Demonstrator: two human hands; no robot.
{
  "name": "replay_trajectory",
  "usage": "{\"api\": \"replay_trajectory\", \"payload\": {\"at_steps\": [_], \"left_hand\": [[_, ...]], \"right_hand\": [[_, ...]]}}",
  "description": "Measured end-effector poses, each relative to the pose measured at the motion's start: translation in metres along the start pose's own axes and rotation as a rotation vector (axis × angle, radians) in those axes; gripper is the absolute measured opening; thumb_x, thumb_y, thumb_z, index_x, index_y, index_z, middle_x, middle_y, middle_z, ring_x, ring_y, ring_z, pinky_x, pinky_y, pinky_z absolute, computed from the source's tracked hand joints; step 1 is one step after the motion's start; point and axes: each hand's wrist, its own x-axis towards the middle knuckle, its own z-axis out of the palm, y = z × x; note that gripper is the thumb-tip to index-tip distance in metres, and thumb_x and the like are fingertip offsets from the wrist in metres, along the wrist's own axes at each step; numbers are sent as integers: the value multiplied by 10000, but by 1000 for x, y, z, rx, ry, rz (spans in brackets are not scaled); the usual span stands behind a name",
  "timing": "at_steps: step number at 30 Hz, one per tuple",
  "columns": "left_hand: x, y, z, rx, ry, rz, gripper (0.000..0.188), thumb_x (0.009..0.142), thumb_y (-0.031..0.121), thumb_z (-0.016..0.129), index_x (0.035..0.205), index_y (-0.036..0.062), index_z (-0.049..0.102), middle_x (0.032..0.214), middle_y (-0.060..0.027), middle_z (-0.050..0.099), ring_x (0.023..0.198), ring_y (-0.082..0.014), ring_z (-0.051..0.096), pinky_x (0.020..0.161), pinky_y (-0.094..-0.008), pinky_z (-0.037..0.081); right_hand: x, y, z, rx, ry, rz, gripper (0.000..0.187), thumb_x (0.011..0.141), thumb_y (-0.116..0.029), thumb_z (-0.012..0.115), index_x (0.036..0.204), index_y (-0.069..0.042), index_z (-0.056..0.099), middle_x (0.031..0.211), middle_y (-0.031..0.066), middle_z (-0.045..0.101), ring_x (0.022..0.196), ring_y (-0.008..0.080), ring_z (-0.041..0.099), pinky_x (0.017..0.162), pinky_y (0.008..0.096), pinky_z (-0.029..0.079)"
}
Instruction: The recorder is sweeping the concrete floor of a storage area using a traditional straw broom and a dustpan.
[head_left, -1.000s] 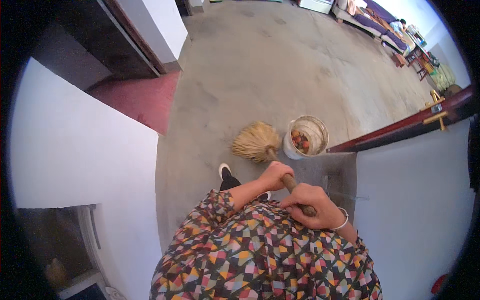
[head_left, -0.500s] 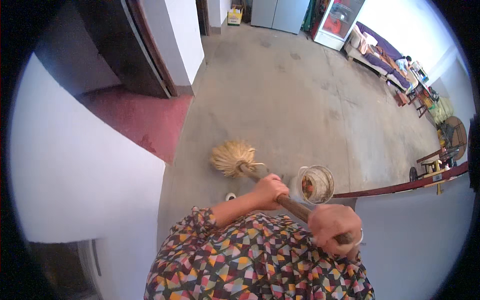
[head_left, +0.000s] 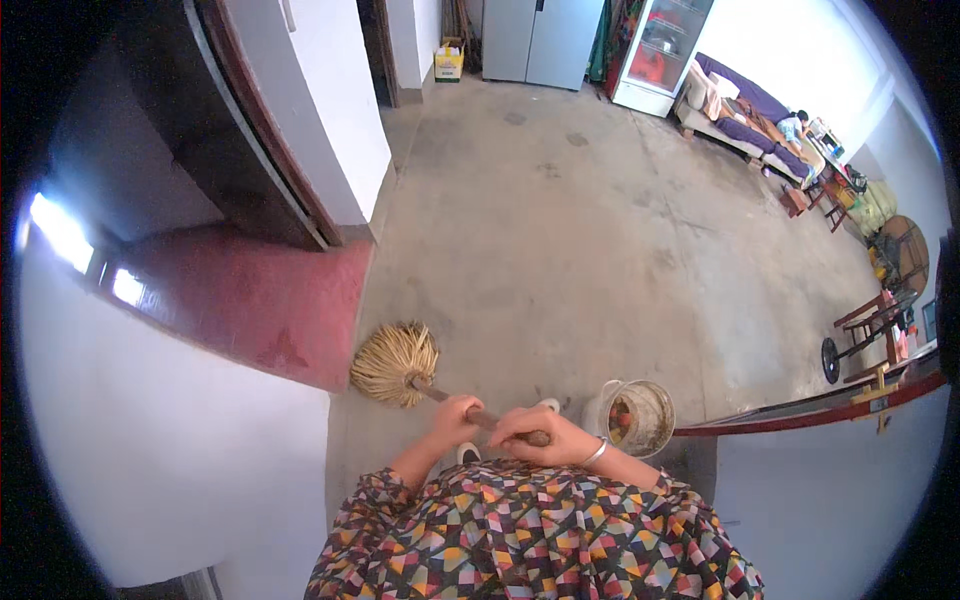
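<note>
A straw broom [head_left: 392,366] has its fan-shaped yellow bristles over the concrete floor at the left, close to the corner of the red floor. My left hand [head_left: 456,420] is closed round its wooden handle, nearer the bristles. Farther up, my right hand [head_left: 540,436] grips the handle near its top end, which sticks out between the fingers. A silver bangle circles my right wrist. Just right of that hand stands a whitish bucket [head_left: 655,438] with a dirty inside and some reddish-orange scraps in it.
A white wall [head_left: 180,400] borders the left, beside a doorway with red floor [head_left: 270,285]. At the right is a dark red door edge [head_left: 760,426]. Fridge [head_left: 540,45], glass-front cooler [head_left: 660,60], sofa [head_left: 745,125] with a person, and black fan [head_left: 832,360] stand farther off.
The broom's bristles have swung left and nearer to me. Both hands have shifted left with the handle, the right one farther. The view has turned slightly.
</note>
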Motion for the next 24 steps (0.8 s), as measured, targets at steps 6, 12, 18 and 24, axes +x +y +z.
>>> {"api": "replay_trajectory", "payload": {"at_steps": [6, 12, 18, 24], "left_hand": [[89, 49, 25, -183, -116, -34, 198, 637, 126, 652, 829, 83, 630, 755, -106, 616, 739, -312, 598, 642, -388, 461], [183, 70, 97, -302, -187, 186, 250, 645, 190, 685, 860, 74, 631, 775, -118, 620, 751, -317, 599, 647, -385, 462], [268, 107, 148, -334, -295, 404, 282, 656, 224, 705, 887, 82, 630, 811, -116, 626, 779, -318, 606, 663, -384, 470], [341, 142, 173, -130, -501, 525, 366, 659, 210, 712, 992, 99, 611, 953, -83, 633, 915, -300, 589, 781, -394, 470]], "right_hand": [[-6, -21, -96, 19, 66, 55, 131, 826, -22, 584, 932, -21, 661, 850, 72, 649, 770, 155, 586, 696, 280, 455], [-25, -47, -180, -85, 144, 95, 149, 792, 20, 570, 901, -12, 665, 785, 85, 634, 703, 152, 578, 645, 279, 446], [-35, -69, -223, -282, 203, 57, 197, 743, 20, 590, 923, -24, 654, 790, 120, 638, 707, 231, 600, 670, 326, 476], [-48, -70, -260, -527, 413, -79, 158, 731, 17, 579, 861, -26, 658, 705, 96, 611, 621, 205, 570, 595, 300, 451]]}}
